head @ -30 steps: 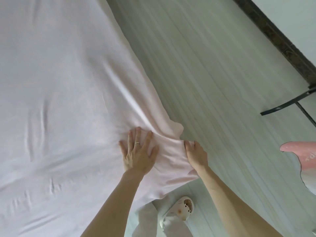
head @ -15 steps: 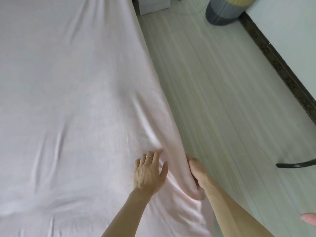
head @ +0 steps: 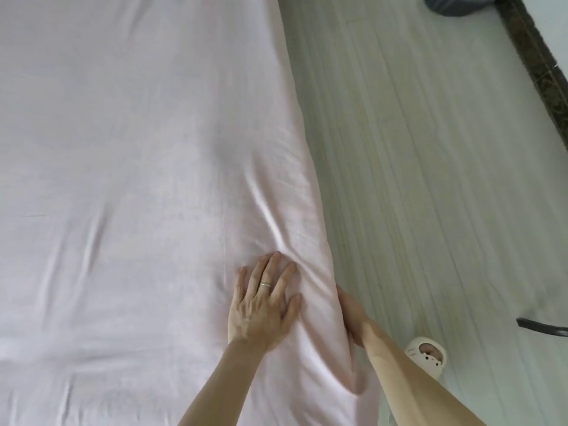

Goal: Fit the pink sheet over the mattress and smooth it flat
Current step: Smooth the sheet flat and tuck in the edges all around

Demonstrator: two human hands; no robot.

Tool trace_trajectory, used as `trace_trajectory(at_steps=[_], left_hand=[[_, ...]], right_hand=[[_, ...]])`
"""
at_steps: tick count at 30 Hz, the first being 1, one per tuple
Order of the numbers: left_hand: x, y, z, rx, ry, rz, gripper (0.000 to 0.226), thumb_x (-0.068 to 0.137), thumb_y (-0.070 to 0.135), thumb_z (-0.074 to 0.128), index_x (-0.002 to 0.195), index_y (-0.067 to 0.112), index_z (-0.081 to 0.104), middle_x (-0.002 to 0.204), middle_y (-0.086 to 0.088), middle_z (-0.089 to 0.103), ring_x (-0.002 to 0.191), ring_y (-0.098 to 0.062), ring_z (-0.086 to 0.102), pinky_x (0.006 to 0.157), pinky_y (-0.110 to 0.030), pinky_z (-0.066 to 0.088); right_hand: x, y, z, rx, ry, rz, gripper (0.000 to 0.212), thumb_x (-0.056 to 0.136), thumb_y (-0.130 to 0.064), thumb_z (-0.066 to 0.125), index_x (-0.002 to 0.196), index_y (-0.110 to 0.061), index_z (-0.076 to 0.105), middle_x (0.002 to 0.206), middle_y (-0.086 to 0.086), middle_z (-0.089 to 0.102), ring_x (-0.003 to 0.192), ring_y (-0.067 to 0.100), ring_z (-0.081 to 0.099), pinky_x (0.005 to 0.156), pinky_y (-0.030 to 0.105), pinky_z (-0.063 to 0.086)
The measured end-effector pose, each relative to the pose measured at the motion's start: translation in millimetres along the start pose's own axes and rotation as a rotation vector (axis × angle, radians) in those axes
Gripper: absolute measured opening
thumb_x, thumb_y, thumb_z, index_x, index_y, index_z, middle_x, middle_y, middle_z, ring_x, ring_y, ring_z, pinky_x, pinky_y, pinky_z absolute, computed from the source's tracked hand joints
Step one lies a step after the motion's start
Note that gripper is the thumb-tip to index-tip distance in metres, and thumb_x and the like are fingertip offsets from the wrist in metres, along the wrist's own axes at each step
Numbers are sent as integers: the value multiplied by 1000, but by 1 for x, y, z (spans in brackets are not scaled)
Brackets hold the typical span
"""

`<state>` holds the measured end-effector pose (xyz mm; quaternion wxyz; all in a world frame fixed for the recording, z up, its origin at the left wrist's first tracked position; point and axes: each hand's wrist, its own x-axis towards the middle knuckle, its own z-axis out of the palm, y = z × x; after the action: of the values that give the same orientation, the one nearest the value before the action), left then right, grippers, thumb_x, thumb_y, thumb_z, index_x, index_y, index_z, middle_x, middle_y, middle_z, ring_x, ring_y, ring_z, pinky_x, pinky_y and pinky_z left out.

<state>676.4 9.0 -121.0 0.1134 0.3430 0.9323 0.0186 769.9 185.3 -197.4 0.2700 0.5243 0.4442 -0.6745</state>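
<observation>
Left hand (head: 261,305) lies flat, fingers spread, on the pink sheet (head: 123,149). Right hand (head: 350,312), at its 3 o'clock, presses the sheet's hanging edge; finger state cannot be told.

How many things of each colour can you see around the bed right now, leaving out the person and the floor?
Pink: 1, the pale pink cotton sheet across the mattress
White: 1, the white perforated clog on the floor
Black: 1, the thin black bar at the right edge
Dark grey: 1, the rounded dark grey object, cut off at the top
Silver: 1, the ring on a finger
Total: 5
</observation>
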Motion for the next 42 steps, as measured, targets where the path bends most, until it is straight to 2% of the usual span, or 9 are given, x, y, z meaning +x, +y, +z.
trace_trajectory(at_steps=[4, 8, 12, 17, 26, 30, 33, 38, 42], left_hand=[[-2, 16, 0, 21, 10, -102, 57, 95, 48, 38, 149, 30, 40, 158, 1, 32, 148, -17, 24, 120, -50, 15], [-1, 64, 3, -59, 46, -402, 53, 97, 37, 33, 146, 24, 43, 159, 2, 31, 149, -18, 22, 117, -54, 15], [-5, 124, 8, -140, 54, -582, 63, 95, 47, 38, 154, 27, 28, 164, 0, 18, 151, -24, 14, 117, -56, 13], [-29, 171, 22, -85, 92, -414, 62, 93, 44, 52, 151, 31, 36, 163, -4, 20, 150, -24, 19, 114, -62, 23], [-9, 111, 23, -4, 207, -384, 55, 95, 43, 49, 149, 34, 40, 161, -3, 25, 150, -24, 21, 119, -59, 10], [5, 92, 29, 31, 169, -400, 61, 94, 53, 43, 152, 41, 27, 164, 2, 15, 152, -24, 9, 118, -60, 7], [9, 91, 36, 2, 151, -406, 65, 94, 56, 39, 154, 44, 16, 165, 5, 7, 152, -23, 2, 119, -58, -1], [7, 85, 39, -33, 140, -416, 64, 96, 57, 35, 154, 45, 11, 165, 5, 4, 152, -23, -1, 119, -58, -5], [8, 86, 33, -54, 137, -416, 63, 97, 56, 33, 155, 43, 10, 165, 3, 6, 152, -24, 1, 118, -59, -5]], right_hand=[[3, -18, -17, -323, 259, -98, 26, 95, -28, 52, 85, -6, 63, 88, 10, 66, 88, 26, 62, 80, 38, 49], [-14, -41, -55, -435, 384, -128, 49, 105, -33, 32, 125, 6, 55, 125, 24, 61, 115, 36, 58, 86, 32, 40], [-35, -46, -97, -644, 397, -268, 54, 107, -33, 30, 116, 10, 61, 119, 30, 63, 113, 40, 60, 85, 33, 43], [-17, -28, -111, -713, 423, -342, 58, 107, -35, 25, 116, 8, 62, 116, 32, 64, 111, 45, 59, 92, 39, 44], [65, 20, -108, -680, 409, -368, 68, 106, -43, 19, 101, 6, 66, 100, 26, 68, 97, 40, 64, 83, 38, 45], [94, 17, -53, -622, 397, -397, 62, 107, -38, 22, 100, 3, 68, 99, 25, 69, 97, 40, 64, 80, 36, 44], [129, 26, -17, -506, 267, -386, 53, 103, -45, 30, 79, -13, 65, 78, 7, 69, 82, 30, 68, 69, 34, 51], [115, 38, -19, -295, 70, -250, 26, 78, -47, 57, 80, -21, 60, 86, 4, 67, 88, 26, 62, 88, 45, 51], [70, 44, -37, -81, -40, -180, 32, 94, -50, 51, 100, -24, 69, 97, -1, 75, 94, 16, 68, 90, 38, 51]])
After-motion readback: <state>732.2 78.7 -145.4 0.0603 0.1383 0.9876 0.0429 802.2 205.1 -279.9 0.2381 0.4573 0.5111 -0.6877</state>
